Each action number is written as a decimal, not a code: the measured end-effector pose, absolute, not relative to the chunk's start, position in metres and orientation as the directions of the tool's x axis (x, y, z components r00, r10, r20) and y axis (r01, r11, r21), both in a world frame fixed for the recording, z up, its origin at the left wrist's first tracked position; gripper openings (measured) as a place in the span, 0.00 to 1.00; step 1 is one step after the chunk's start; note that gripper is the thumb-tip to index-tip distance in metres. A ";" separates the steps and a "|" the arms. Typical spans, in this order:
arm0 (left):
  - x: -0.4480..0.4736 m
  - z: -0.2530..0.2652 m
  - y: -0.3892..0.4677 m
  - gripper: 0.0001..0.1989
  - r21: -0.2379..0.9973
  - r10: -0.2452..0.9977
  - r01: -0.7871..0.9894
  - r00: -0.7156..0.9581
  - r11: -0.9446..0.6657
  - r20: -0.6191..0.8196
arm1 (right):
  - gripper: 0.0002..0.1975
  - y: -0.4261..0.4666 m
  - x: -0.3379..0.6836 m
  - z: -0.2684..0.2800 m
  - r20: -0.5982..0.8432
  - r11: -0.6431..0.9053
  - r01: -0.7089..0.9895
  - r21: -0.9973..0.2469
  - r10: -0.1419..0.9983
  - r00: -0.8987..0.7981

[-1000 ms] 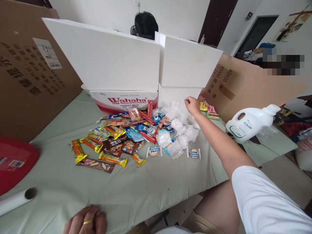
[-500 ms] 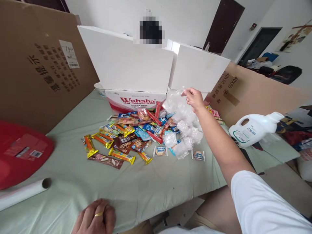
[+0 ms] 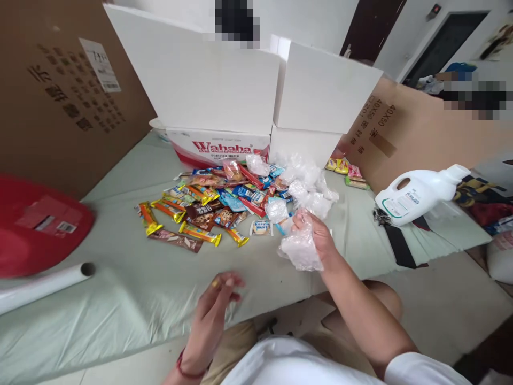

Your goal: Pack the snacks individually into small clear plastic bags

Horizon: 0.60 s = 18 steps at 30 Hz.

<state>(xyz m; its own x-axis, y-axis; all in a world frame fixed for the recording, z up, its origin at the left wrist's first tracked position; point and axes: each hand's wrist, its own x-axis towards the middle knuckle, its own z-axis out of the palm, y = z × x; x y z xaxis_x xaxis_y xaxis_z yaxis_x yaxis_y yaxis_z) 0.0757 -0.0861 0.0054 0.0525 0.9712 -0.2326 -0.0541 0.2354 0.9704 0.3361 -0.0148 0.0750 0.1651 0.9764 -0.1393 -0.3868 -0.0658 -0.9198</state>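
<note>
A crumpled clear plastic bag (image 3: 302, 248) hangs from my right hand (image 3: 323, 238), pinched at its top between thumb and fingers, above the near part of the cloth-covered table. My left hand (image 3: 216, 299) is raised over the table's front edge, its fingers loosely bent, a little blurred and holding nothing. More clear plastic bags (image 3: 302, 174) lie heaped beyond my right hand. To their left spreads a pile of packaged snacks, among them yellow-and-orange bars (image 3: 200, 233), a brown wafer pack (image 3: 176, 240) and a small wrapped biscuit (image 3: 261, 228).
A white Wahaha carton (image 3: 220, 147) with raised flaps stands behind the pile. Brown cardboard (image 3: 72, 80) rises at left. A red container (image 3: 36, 230) and white roll (image 3: 48, 287) lie left; a white jug (image 3: 420, 195) lies tilted right. Small packets (image 3: 348, 170) sit near the right cardboard.
My right hand has drawn the clear plastic bag away from the heap, toward me. My left hand has lifted off the table and moved right. The view has tilted down.
</note>
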 end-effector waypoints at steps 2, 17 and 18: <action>0.095 0.020 -0.078 0.27 0.929 0.951 -0.214 0.135 0.303 -0.279 | 0.24 -0.025 0.317 0.062 -0.205 -0.128 -0.499 -0.857 0.974 0.102; 0.117 0.027 -0.054 0.24 0.850 0.932 -0.382 0.152 0.363 -0.329 | 0.23 -0.040 0.328 0.044 -0.240 -0.130 -0.379 -0.916 0.936 0.259; 0.116 0.025 -0.054 0.24 0.854 0.930 -0.369 0.146 0.367 -0.337 | 0.23 -0.041 0.329 0.043 -0.228 -0.117 -0.378 -0.919 0.937 0.265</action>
<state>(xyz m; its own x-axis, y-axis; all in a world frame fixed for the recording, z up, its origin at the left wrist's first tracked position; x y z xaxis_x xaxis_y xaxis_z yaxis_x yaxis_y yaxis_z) 0.1163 -0.0535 0.0255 0.1462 0.9300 -0.3371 -0.3692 0.3675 0.8536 0.3288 -0.0406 0.0434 0.2652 0.9368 -0.2282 -0.3775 -0.1169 -0.9186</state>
